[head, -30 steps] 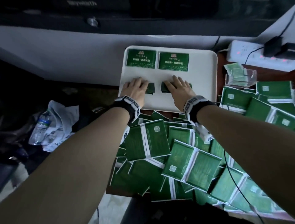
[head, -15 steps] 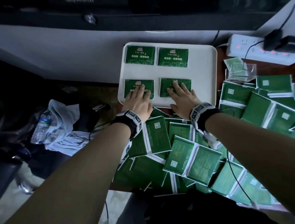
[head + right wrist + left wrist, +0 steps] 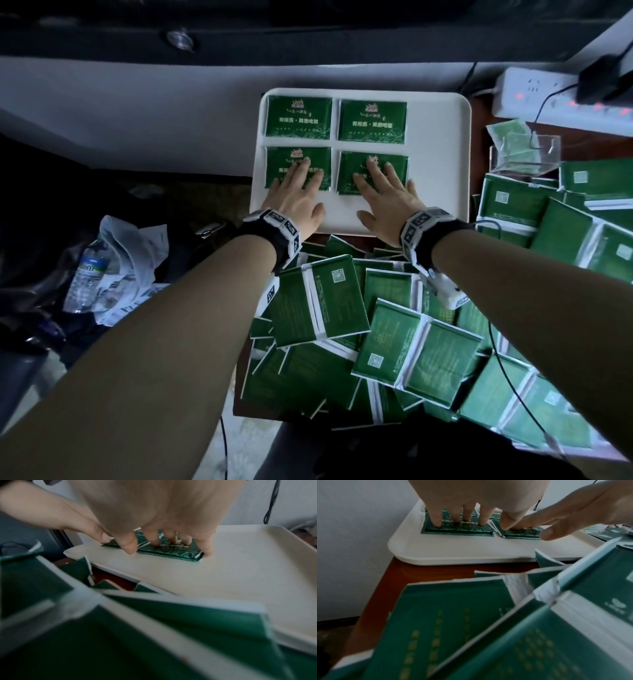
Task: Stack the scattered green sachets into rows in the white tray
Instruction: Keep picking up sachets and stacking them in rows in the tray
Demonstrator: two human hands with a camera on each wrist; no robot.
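Left hand and right hand, grips spread flat, pressing second-row sachets into white tray. Next, likely: lifting off, fetching from scattered sachets.

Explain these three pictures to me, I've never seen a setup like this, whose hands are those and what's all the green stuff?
A person wears three cameras: one on the head looking down, one on each wrist looking along the fingers. The left hand and right hand lie flat, each pressing a green sachet into the white tray: the left sachet and the right sachet. Two more sachets sit in the row behind. Nothing is gripped. A loose pile of sachets covers the table nearer the person.
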